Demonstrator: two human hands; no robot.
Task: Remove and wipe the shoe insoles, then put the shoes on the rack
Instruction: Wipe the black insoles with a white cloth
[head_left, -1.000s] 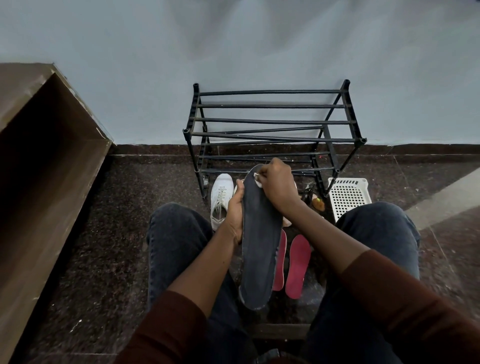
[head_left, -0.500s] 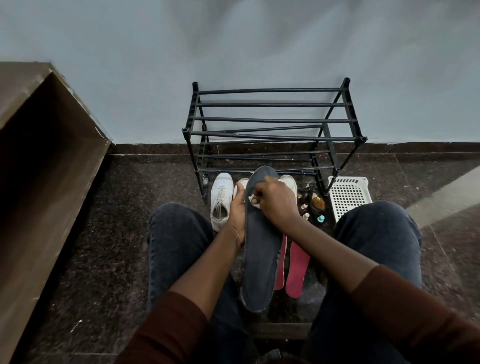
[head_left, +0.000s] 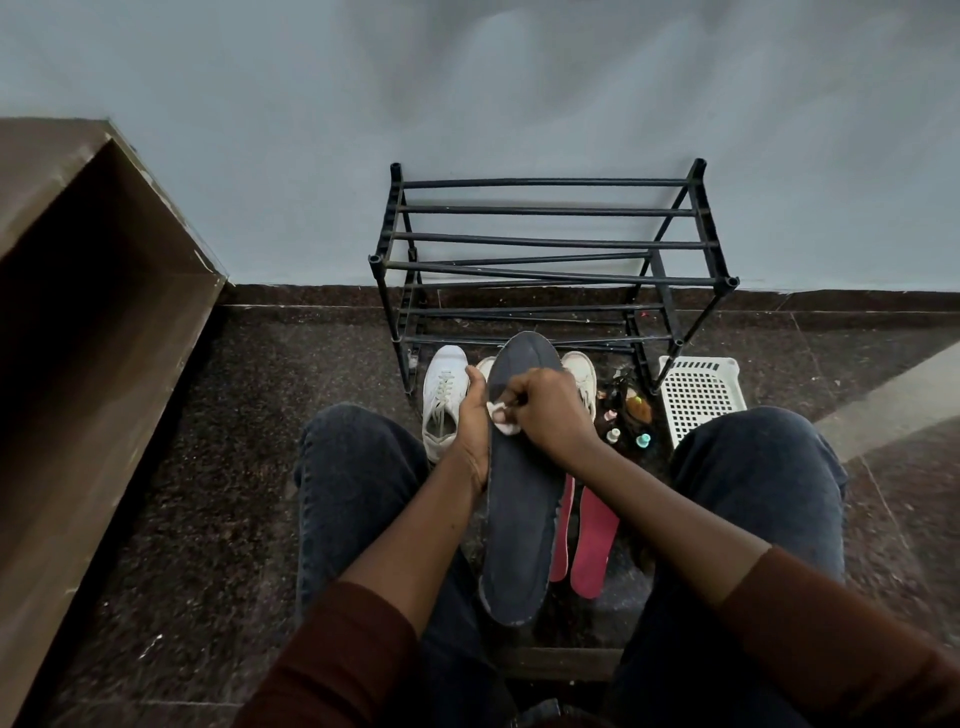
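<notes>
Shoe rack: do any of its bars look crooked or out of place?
Yes. On the black shoe rack, one bar of the top shelf runs at a slant, crossing under its neighbours instead of lying parallel to them. The other top bars look evenly spaced. No shoes sit on the rack yet.

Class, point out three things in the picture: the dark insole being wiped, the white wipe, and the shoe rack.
dark insole (head_left: 519, 530): head view, middle of its upper face.
white wipe (head_left: 503, 422): head view, exposed fold below the fingers.
shoe rack (head_left: 545, 241): head view, top-tier bar.
</notes>
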